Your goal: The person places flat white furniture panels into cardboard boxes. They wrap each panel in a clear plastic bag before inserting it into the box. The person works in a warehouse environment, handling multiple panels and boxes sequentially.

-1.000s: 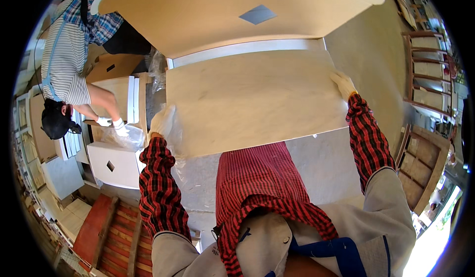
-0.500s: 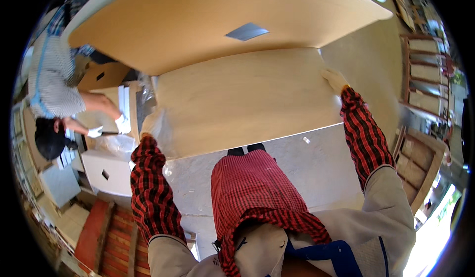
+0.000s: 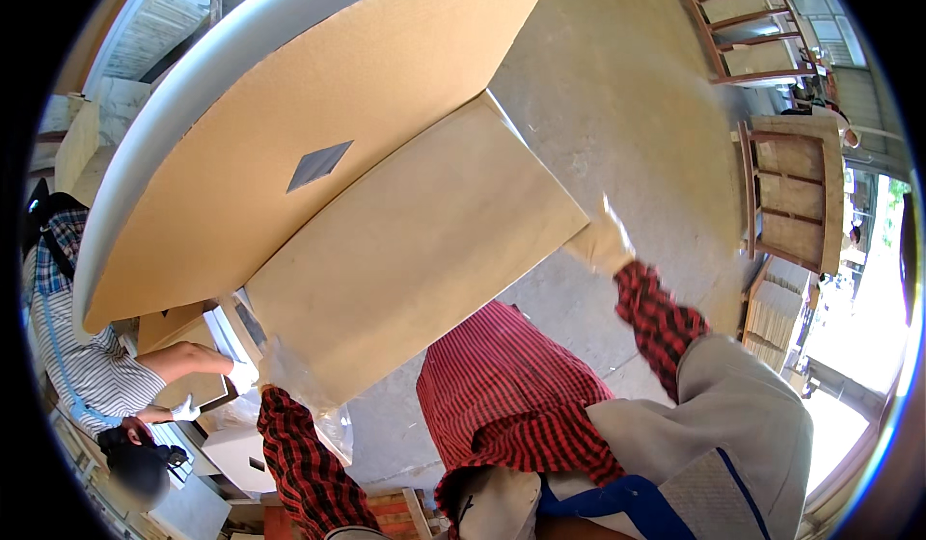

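Observation:
In front of me is a wide, flat tan panel (image 3: 415,251), slanting from lower left to upper right. Along its far side rises a large brown cardboard sheet (image 3: 231,193) with a pale outer face and a diamond-shaped cutout (image 3: 320,166). My right hand (image 3: 606,241), in a light glove, is at the panel's near right corner, somewhat blurred, its fingers apart. Clear plastic film (image 3: 299,376) hangs by the near left corner. There my left hand (image 3: 268,384) is mostly hidden, so its fingers cannot be made out.
At left a co-worker in a striped top (image 3: 87,337) bends over a white box (image 3: 236,458), with white-gloved hands. To the right stand wooden frames (image 3: 786,193) and a stack of boards (image 3: 776,313). Concrete floor (image 3: 627,87) lies beyond the panel.
My view has turned right, so the panel and cardboard sheet now appear tilted and farther left. My right hand has moved from the panel's right edge to its near right corner.

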